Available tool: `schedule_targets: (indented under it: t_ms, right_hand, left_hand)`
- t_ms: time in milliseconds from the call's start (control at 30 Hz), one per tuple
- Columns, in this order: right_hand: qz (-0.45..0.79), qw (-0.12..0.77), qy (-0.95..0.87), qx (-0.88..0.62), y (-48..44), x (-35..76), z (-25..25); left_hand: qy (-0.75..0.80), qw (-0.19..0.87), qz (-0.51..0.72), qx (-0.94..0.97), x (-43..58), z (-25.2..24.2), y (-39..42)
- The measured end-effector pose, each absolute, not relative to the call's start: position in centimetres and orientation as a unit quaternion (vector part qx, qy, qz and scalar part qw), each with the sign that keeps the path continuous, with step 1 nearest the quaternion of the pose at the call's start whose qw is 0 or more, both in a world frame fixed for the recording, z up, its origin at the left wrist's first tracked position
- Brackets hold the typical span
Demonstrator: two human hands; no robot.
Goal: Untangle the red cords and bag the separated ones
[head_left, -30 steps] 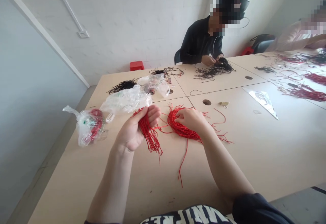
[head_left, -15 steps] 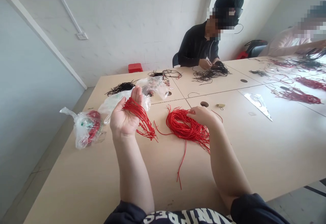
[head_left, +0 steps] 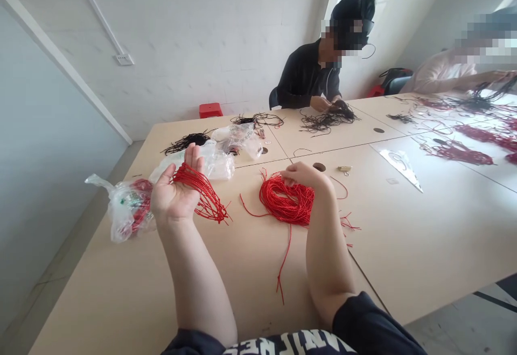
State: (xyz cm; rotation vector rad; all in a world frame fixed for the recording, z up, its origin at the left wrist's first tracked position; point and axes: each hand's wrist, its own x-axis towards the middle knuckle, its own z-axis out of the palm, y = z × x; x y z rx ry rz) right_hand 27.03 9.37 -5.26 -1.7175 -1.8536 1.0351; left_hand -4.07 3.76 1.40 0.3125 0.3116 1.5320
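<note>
Palm up, my left hand (head_left: 177, 190) carries a looped bunch of thin red cords (head_left: 205, 196) across its fingers, with the knotted ends hanging to the right. A larger coil of red cord (head_left: 278, 204) lies on the table in front of me, one strand trailing toward me. Over the far edge of this coil is my right hand (head_left: 305, 176), its fingers bent down and drawn together at the cords. Whether a strand is pinched between those fingertips is hidden.
Left of my hands lies a tied clear bag (head_left: 121, 215) with red cord inside. More plastic bags (head_left: 218, 161) and black cords (head_left: 188, 142) lie behind. A binder clip (head_left: 344, 170) and a clear triangular ruler (head_left: 399, 169) are on the right. Across the table (head_left: 242, 269) two people handle cords.
The view has shifted slightly to the right. My left hand, still carrying the red cords, has moved left and a little lower. My right hand stays at the coil, its fingers more curled.
</note>
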Motion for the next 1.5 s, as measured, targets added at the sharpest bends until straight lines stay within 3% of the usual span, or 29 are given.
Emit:
schedule_targets:
  t_ms: [133, 200, 433, 833, 1167, 1500]
  right_hand:
    - [0.395, 0.356, -0.642, -0.553, 9.0, 27.4, -5.4]
    - [0.425, 0.38, -0.615, -0.545, 9.1, 28.0, -6.0]
    - [0.47, 0.281, -0.567, -0.615, 9.4, 31.5, -8.5]
    - [0.378, 0.195, -0.548, -0.72, 7.8, 37.6, -8.8]
    - [0.348, 0.113, -0.651, -0.665, 9.4, 30.6, -6.4]
    - [0.338, -0.076, -0.709, -0.614, 9.6, 22.9, -6.2]
  left_hand:
    - [0.121, 0.707, 0.682, 0.141, -3.8, 1.4, 3.7]
    - [0.121, 0.708, 0.682, 0.14, -3.6, 1.5, 3.7]
    - [0.108, 0.688, 0.712, 0.086, -3.4, 1.8, 3.6]
    - [0.187, 0.631, 0.75, 0.071, -4.4, 2.8, 2.9]
    - [0.184, 0.643, 0.739, 0.085, -3.6, 2.3, 3.6]
    - [0.178, 0.666, 0.719, 0.091, -2.0, 2.3, 3.8]
